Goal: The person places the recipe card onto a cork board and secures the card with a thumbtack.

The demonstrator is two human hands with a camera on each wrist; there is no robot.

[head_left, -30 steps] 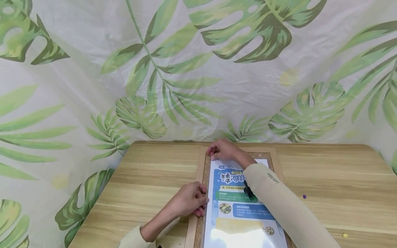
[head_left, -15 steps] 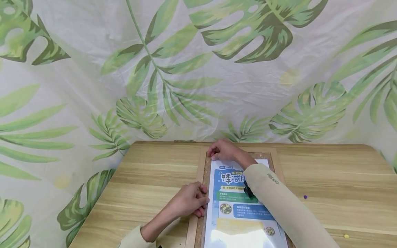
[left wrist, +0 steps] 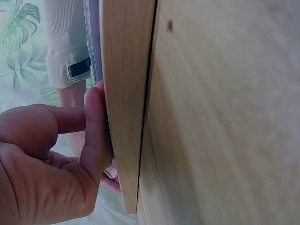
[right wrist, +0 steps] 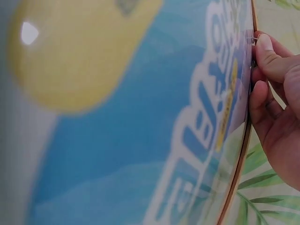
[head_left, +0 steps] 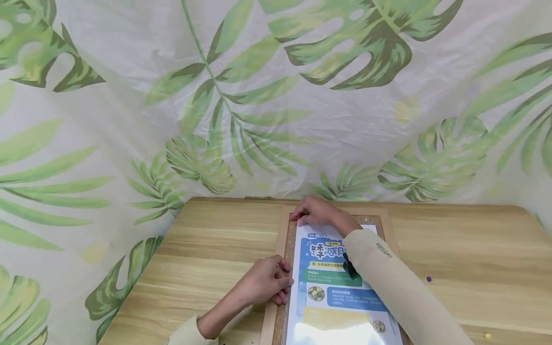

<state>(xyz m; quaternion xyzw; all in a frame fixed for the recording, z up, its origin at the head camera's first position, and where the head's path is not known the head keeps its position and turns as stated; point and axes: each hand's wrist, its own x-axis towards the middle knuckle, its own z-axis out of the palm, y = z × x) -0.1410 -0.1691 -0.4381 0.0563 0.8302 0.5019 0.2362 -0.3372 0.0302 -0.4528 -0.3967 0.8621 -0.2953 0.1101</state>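
A glossy printed poster (head_left: 316, 280) lies on a cork board (head_left: 291, 239) with a wooden frame (head_left: 282, 233). At the board's far left corner, my right hand (head_left: 316, 211) pinches a small thing with a thin metal pin (right wrist: 253, 38), seemingly a pushpin, between thumb and fingertips; its head is mostly hidden. My left hand (head_left: 269, 280) rests at the left side of the frame, fingertips touching the poster's left edge. From the left wrist view, the fingers of this hand (left wrist: 70, 150) are loosely bent behind the frame's side.
On the wooden table (head_left: 215, 249), a purple pin (head_left: 429, 279) and a yellow pin (head_left: 488, 336) lie to the right of the board. A leaf-patterned curtain (head_left: 258, 96) hangs behind the table's far edge. My right sleeve (head_left: 396, 282) crosses over the poster.
The head view has shifted slightly, so the scene sits a little lower and further right. Both hands keep their places on the board.
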